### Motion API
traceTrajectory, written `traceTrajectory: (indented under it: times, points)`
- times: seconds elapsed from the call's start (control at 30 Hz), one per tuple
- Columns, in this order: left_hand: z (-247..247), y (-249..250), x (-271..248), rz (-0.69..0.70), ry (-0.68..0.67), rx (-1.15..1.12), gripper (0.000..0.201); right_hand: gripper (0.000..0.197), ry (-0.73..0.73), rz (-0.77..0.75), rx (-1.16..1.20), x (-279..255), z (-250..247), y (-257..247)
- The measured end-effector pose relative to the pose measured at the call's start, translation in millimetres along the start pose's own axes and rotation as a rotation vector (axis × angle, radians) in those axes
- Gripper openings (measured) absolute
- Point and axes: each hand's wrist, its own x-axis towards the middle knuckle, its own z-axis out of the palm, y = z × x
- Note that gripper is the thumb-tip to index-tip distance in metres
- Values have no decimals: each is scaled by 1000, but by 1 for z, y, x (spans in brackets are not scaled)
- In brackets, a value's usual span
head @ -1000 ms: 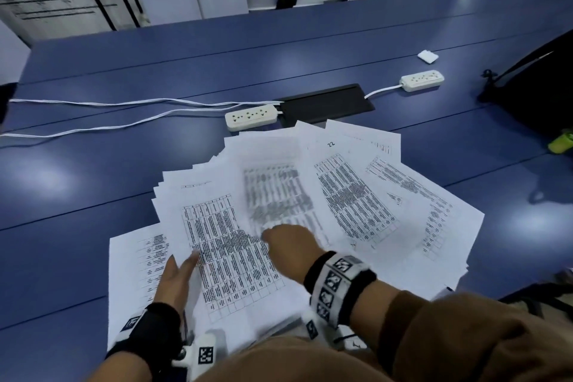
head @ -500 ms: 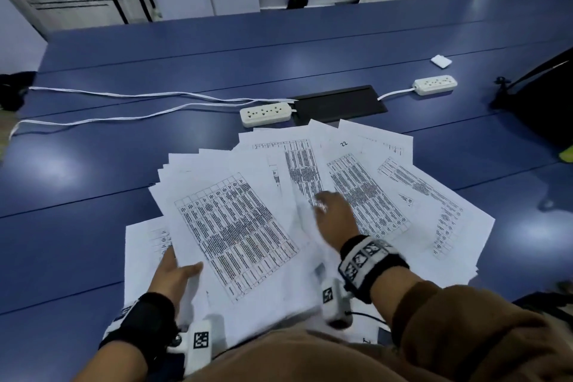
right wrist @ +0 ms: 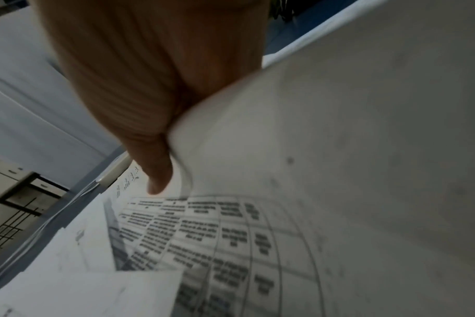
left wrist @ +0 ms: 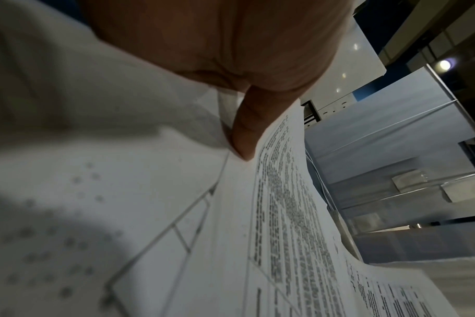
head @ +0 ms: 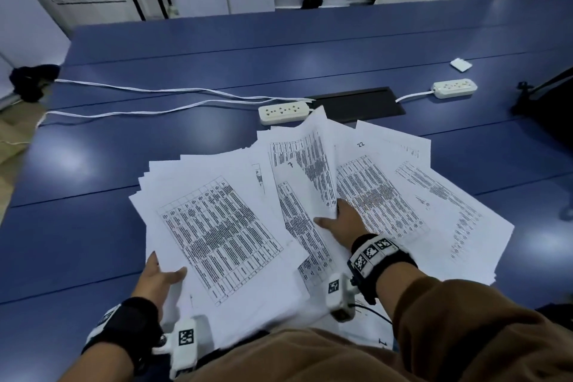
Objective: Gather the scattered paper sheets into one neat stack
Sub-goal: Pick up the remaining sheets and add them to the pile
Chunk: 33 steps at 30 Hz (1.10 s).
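Printed white paper sheets (head: pixel 403 195) lie fanned across the blue table (head: pixel 93 226) in the head view. My left hand (head: pixel 164 273) grips the near-left corner of the left bundle of sheets (head: pixel 217 232), thumb on top; the left wrist view shows that thumb (left wrist: pixel 244 137) pressed on the paper (left wrist: pixel 285 214). My right hand (head: pixel 336 217) is in the middle of the fan, pinching a raised sheet (head: pixel 304 164) marked 7, its far end off the pile. In the right wrist view the thumb (right wrist: pixel 157 178) lies over that curling sheet (right wrist: pixel 339 128).
Two white power strips (head: pixel 283 112) (head: pixel 454 88) with cords (head: pixel 155 93) lie beyond the papers, beside a black cable hatch (head: pixel 356 104). A small white item (head: pixel 461 64) is at far right. A black bag (head: pixel 548 112) stands at the right edge.
My right hand has moved right across the fan and lifted another sheet. The table-printed sheet it slid over now lies on the left bundle, which my left hand keeps holding.
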Motion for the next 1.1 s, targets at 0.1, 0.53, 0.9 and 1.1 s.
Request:
traceTrajectory:
  times: [0.1, 0.53, 0.9, 1.1]
  points:
    - [0, -1, 1, 0, -28, -32, 68, 56, 25, -37, 32, -2, 5, -3]
    - [53, 8, -10, -49, -157, -78, 66, 19, 723, -368, 379, -33, -100, -99]
    - [93, 20, -21, -40, -164, 68, 96, 38, 172, -34, 276, -34, 22, -35]
    - [96, 5, -16, 109, -22, 291, 46, 36, 46, 13, 406, -26, 29, -18]
